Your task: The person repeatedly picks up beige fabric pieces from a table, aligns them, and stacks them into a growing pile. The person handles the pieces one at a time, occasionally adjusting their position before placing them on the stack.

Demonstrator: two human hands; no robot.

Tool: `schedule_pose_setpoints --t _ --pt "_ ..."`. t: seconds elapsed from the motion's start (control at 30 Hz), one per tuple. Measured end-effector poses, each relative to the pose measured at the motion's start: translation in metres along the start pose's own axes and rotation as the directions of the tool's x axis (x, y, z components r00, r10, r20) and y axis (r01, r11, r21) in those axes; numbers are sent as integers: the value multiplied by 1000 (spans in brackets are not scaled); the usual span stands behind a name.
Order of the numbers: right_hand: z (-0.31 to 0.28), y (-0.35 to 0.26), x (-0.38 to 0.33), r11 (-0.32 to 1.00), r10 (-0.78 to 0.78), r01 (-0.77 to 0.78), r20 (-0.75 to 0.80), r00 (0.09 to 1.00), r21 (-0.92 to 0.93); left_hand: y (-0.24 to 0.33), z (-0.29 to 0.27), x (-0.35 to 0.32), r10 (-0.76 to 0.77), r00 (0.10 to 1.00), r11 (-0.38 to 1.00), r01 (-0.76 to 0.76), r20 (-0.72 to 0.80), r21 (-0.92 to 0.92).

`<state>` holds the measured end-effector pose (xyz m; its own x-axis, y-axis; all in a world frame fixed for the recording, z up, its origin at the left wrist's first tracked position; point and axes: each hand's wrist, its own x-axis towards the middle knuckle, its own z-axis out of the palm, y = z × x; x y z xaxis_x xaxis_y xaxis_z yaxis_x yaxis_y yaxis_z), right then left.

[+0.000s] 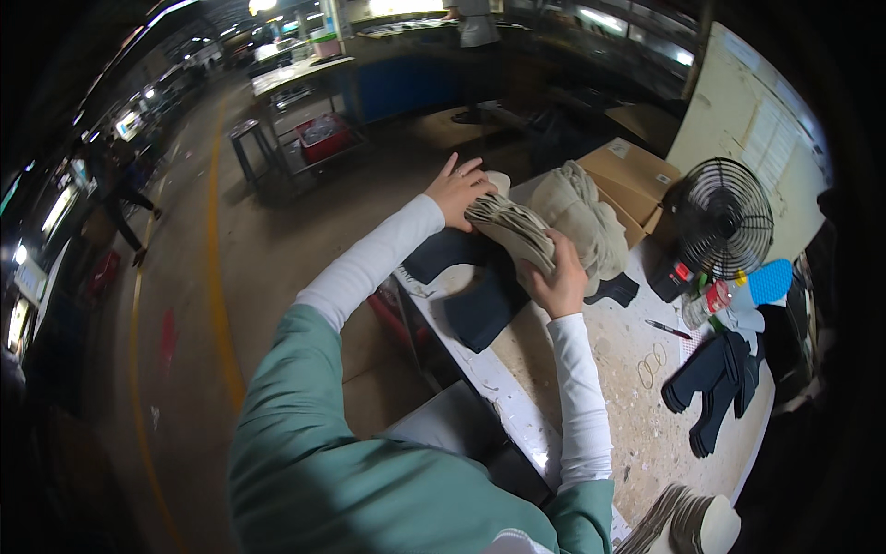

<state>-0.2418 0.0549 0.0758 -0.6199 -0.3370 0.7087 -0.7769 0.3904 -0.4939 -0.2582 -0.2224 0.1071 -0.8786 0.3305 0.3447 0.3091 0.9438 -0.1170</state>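
A stack of beige cloth pieces (513, 227), its many layered edges showing, lies between my two hands at the far end of the table. My left hand (458, 194) grips its left end, with some fingers lifted. My right hand (557, 277) holds the near right end, the fingers bent around it. Right behind the stack sits a bulky beige cloth bundle (581, 218). Dark navy cloth pieces (482, 305) lie under and in front of the stack, partly over the table's left edge.
The worn table (591, 397) carries a black fan (722, 218), an open cardboard box (628, 180), a plastic bottle (709, 303), a pen (668, 329), rubber bands (652, 366), dark cloth pieces (709, 383) and another beige stack (688, 522). A stool (247, 131) stands across the aisle.
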Motion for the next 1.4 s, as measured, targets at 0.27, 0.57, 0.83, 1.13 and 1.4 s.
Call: schedule_pose_setpoints --t 0.27,0.57,0.83,1.13,1.4 --pt "-49 -46 22 988 -146 152 -262 954 2 -4 -12 -52 8 971 868 -126 -241 -481" --pt "-168 -130 18 988 -143 153 -251 957 17 137 -5 -98 -85 988 -765 21 133 -644" --pt "-196 -105 1 986 163 -157 141 977 -51 246 14 -149 93 965 -906 184 245 -382" --pt "-127 -18 -26 972 231 -215 219 948 -97 263 5 -171 214 747 -886 419 629 -196" --pt "-111 -16 -122 969 231 -233 -28 972 -81 239 5 -167 47 699 -813 441 713 -379"
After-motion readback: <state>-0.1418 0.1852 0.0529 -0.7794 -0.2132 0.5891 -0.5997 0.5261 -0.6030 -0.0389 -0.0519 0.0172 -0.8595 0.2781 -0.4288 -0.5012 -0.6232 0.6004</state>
